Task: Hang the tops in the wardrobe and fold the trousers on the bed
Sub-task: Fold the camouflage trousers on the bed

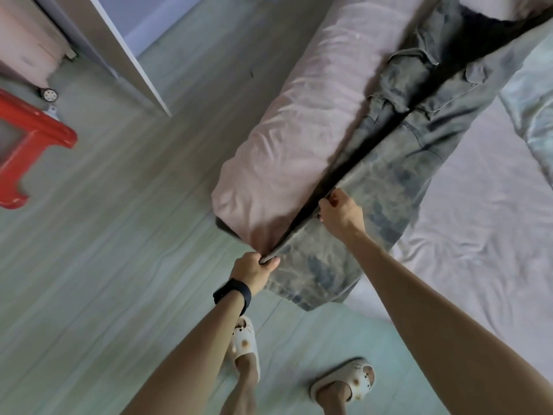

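Washed grey-blue cargo trousers [389,175] lie lengthwise along the corner of the bed [284,139], which has a pale pink sheet. The leg ends hang over the bed's near corner. My left hand [254,271] pinches the left edge of a trouser leg near the hem. Further up the same edge, my right hand [339,211] grips the fabric. A dark garment [484,31] lies under the trousers near the waist at the top.
A second pale blue-grey garment [532,109] lies on the bed at the right. A white door or wardrobe panel [128,55] stands at the upper left, with a red plastic stool [33,139] and a wheeled case [49,94] beside it. My slippered feet stand on the light wooden floor.
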Tool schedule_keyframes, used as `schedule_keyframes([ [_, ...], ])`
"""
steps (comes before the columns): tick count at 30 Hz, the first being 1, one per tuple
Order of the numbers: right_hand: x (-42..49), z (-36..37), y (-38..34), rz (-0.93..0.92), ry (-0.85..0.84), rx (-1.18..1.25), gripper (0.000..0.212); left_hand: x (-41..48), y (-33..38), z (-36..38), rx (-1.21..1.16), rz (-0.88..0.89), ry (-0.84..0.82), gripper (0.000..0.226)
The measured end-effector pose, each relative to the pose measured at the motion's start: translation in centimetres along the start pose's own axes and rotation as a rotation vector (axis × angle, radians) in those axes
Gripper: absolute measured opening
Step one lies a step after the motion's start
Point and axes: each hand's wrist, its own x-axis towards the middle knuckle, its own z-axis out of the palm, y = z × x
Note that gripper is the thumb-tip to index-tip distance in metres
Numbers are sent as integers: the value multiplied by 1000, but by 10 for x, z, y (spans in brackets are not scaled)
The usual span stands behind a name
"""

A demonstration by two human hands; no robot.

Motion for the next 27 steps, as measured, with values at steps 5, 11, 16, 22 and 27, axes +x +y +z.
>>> schedule_keyframes([
  [5,0,16,14,-39,-127,-140,24,18,-5,1,217,-24,-125,29],
  [11,-37,10,62,37,71,-89,35,18,4,1,411,44,-12,29],
  [16,-94,26,107,-51,191,-396,56,13,17,5,393,231,-8,37],
  [22,-127,80,138,492,98,299,37,25,9,6,170,100,-8,31],
  [27,-123,91,155,557,114,436,20,31,1,1,181,142,14,45],
])
